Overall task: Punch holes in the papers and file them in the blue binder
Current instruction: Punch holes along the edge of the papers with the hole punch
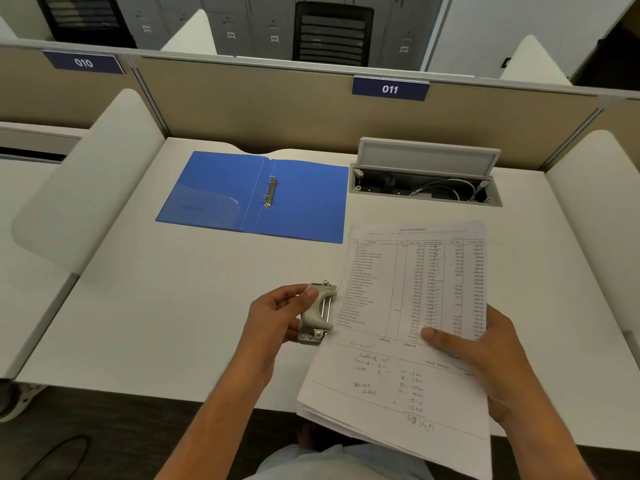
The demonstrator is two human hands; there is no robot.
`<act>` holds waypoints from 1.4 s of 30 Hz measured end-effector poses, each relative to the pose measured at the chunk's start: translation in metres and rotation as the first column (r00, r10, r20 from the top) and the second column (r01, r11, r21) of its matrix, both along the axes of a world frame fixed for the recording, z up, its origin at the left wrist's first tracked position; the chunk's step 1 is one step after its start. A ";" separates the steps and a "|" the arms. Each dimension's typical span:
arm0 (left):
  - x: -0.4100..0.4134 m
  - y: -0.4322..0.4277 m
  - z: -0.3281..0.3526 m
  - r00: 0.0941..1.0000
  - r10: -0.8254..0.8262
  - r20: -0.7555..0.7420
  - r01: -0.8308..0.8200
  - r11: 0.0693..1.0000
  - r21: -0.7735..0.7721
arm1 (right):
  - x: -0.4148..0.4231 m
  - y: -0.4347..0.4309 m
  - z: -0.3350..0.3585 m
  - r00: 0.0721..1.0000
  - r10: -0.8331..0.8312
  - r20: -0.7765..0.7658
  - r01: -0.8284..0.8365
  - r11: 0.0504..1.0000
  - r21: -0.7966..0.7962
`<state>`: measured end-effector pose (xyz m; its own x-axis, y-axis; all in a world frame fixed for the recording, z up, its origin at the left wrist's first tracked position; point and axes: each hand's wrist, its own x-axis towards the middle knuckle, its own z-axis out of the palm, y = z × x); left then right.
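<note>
Office cubicle: white desk (166, 306), beige partition (242, 109).
Label 011 (390, 89) at 1 o'clock, open cable box (427, 157) under it; white side dividers (86, 188) at 9 and 3; grey lockers (242, 26) and black chair (332, 32) at 12; dark floor (114, 431) at 7.

left sign (83, 63): 010 | middle sign (390, 89): 011 | papers (398, 375): sale total (printed)

L hand (277, 315) grips hole punch (317, 315) at papers' (398, 341) edge | R hand (485, 362) holds papers | blue binder (304, 202) open on desk (173, 306)
</note>
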<state>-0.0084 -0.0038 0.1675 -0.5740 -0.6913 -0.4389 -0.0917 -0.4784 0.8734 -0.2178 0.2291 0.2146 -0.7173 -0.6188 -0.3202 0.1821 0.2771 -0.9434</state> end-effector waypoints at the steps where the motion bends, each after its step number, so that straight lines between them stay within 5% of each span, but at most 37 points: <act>1: 0.000 0.000 0.000 1.000 0.003 -0.004 -0.003 1.000 -0.001 | -0.001 0.001 0.000 1.000 -0.001 -0.005 0.001 1.000 0.000; 9: 0.003 -0.010 -0.030 0.999 0.052 0.008 -0.052 0.995 0.081 | -0.008 0.007 -0.014 1.000 -0.016 0.018 0.016 1.000 -0.023; 12: 0.003 -0.019 -0.065 0.970 0.114 0.216 -0.096 0.991 -0.094 | -0.009 0.007 -0.038 0.998 -0.024 0.057 0.026 0.999 -0.027; 17: 0.013 -0.032 -0.119 0.861 0.149 0.486 0.073 0.911 -0.407 | -0.002 0.012 -0.087 0.989 -0.042 0.139 0.041 0.999 0.005; 37: 0.014 -0.037 -0.128 0.533 0.428 0.730 0.205 0.772 -0.602 | 0.008 0.006 -0.117 0.968 -0.081 0.237 0.102 0.992 -0.077; 38: 0.011 -0.036 -0.122 0.561 0.441 0.701 0.194 0.753 -0.629 | 0.008 0.004 -0.116 0.969 -0.085 0.230 0.106 0.991 -0.083; 40: -0.001 -0.032 -0.102 0.755 0.347 0.556 0.065 0.804 -0.591 | 0.008 -0.001 -0.110 0.971 -0.086 0.222 0.109 0.989 -0.095; 42: -0.020 -0.026 -0.075 0.945 0.060 0.321 0.042 0.953 -0.300 | 0.008 -0.004 -0.107 0.976 -0.071 0.207 0.095 0.990 -0.108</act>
<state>-0.0281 -0.0297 0.0927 -0.4289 -0.8236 -0.3710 -0.3899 -0.2017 0.8985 -0.2103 0.2255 0.1077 -0.6957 -0.6012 -0.3931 0.3898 0.1438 -0.9096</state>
